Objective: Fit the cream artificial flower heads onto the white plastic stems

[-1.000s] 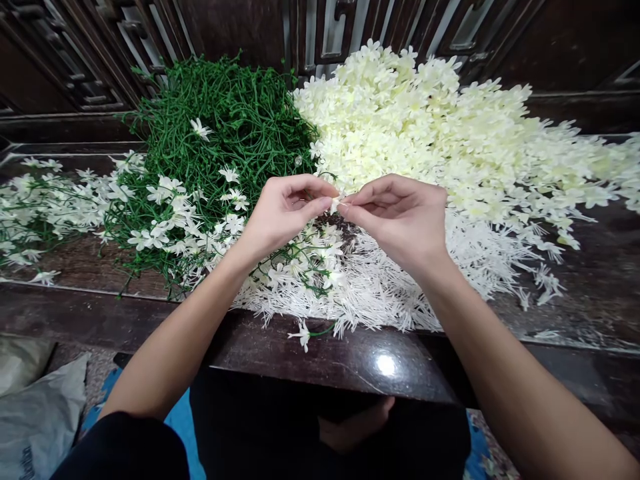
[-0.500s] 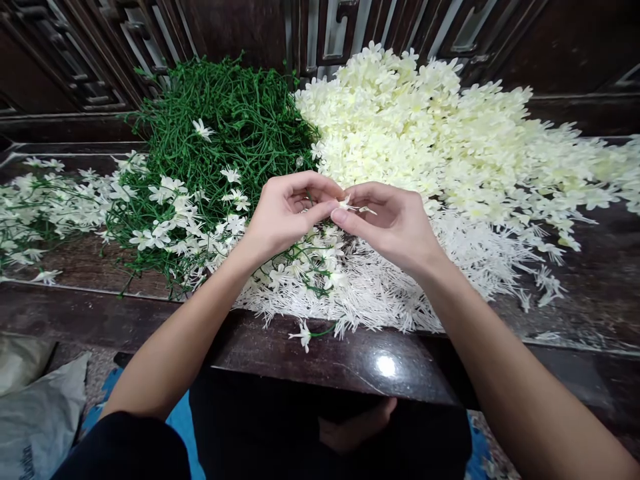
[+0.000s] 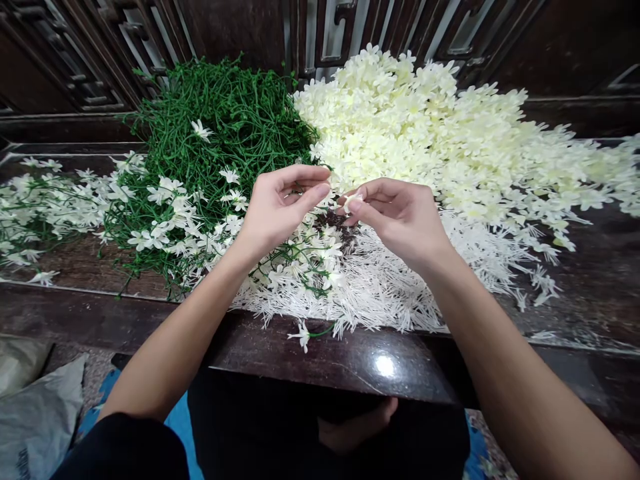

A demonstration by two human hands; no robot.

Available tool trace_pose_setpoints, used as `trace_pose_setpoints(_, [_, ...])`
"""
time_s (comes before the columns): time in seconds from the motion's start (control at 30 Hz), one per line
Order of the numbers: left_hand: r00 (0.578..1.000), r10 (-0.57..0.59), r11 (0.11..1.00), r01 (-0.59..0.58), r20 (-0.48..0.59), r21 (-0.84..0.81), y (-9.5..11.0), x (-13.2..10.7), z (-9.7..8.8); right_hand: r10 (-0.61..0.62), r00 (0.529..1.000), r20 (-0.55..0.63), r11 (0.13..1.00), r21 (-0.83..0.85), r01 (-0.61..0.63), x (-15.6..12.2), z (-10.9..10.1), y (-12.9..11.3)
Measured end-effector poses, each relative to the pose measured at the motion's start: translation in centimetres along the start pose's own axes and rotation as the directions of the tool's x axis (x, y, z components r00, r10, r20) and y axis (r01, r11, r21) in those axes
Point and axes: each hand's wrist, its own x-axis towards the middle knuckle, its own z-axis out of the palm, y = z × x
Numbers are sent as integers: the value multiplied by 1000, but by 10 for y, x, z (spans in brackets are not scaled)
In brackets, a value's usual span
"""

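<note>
My left hand [image 3: 285,207] is closed in a pinch in front of the green stem pile [image 3: 220,127], with a small green tip showing at its fingertips; most of what it holds is hidden. Just to the right, my right hand [image 3: 400,213] pinches a small cream artificial flower [image 3: 354,199] between thumb and fingers. A short gap separates the two hands. Below them lie loose white stamen pieces [image 3: 395,287] and several assembled white flowers on green stems [image 3: 320,257]. Behind my right hand rises a heap of cream flower heads [image 3: 415,127].
More stemmed white flowers [image 3: 60,207] spread to the left. A single stemmed flower [image 3: 303,335] lies on the front edge of the dark wooden bench [image 3: 280,357]. Carved wooden lattice [image 3: 345,30] stands behind. Pale bags [image 3: 43,413] sit on the floor at lower left.
My hands have drawn apart: the left moved slightly left, the right slightly right. The cream flower is now at my right fingertips. The piles look the same.
</note>
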Motion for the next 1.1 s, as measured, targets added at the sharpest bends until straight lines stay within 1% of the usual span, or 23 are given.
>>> trace_pose_setpoints(0.07, [1000,17,1000,-17,7,-2,-1,0,0,20,999,37,1000,7,-21,-1,1,0])
trace_pose_setpoints(0.13, [999,24,1000,-24,22,-15,-1,0,0,6,998,68,1000,25,-8,-2,2,0])
trace_pose_setpoints(0.23, [998,6,1000,-5,55,-18,0,-1,2,-34,997,66,996,79,29,-3,5,-2])
trace_pose_setpoints(0.3, [997,-6,1000,4,75,19,0,-1,2,-60,997,44,994,97,56,-4,5,-3])
trace_pose_setpoints(0.4, [995,1,992,-14,100,128,-1,-2,3,-114,993,33,988,105,110,-4,5,-3])
trace_pose_setpoints(0.47, [994,37,971,-58,98,230,-4,-3,3,-141,990,28,984,114,137,-4,5,-1])
trace_pose_setpoints(0.57, [987,151,894,-162,60,417,-10,-3,3,-145,989,17,980,140,142,-4,4,1])
trace_pose_setpoints(0.63, [973,220,845,-222,61,486,-13,-3,4,-148,989,18,977,161,143,-4,5,0])
trace_pose_setpoints(0.67, [967,244,837,-246,70,489,-14,-3,4,-147,989,20,976,163,141,-4,5,0])
trace_pose_setpoints(0.73, [955,275,848,-295,110,441,-13,-3,4,-138,990,18,980,150,134,-4,6,-2])
trace_pose_setpoints(0.8, [953,263,888,-301,153,349,-9,-3,4,-119,993,10,984,132,117,-4,5,-3])
trace_pose_setpoints(0.87, [961,205,939,-247,186,240,-4,-4,4,-108,994,1,986,127,107,-4,5,-3])
trace_pose_setpoints(0.93, [971,132,977,-161,197,139,0,-4,4,-106,994,-3,986,131,106,-4,4,-2])
trace_pose_setpoints(1.03, [978,59,998,-63,202,16,3,-5,4,-124,992,-6,982,146,124,-4,3,-2])
trace_pose_setpoints(1.1, [980,31,999,-30,198,-12,3,-5,4,-138,990,-17,980,145,139,-4,2,-4])
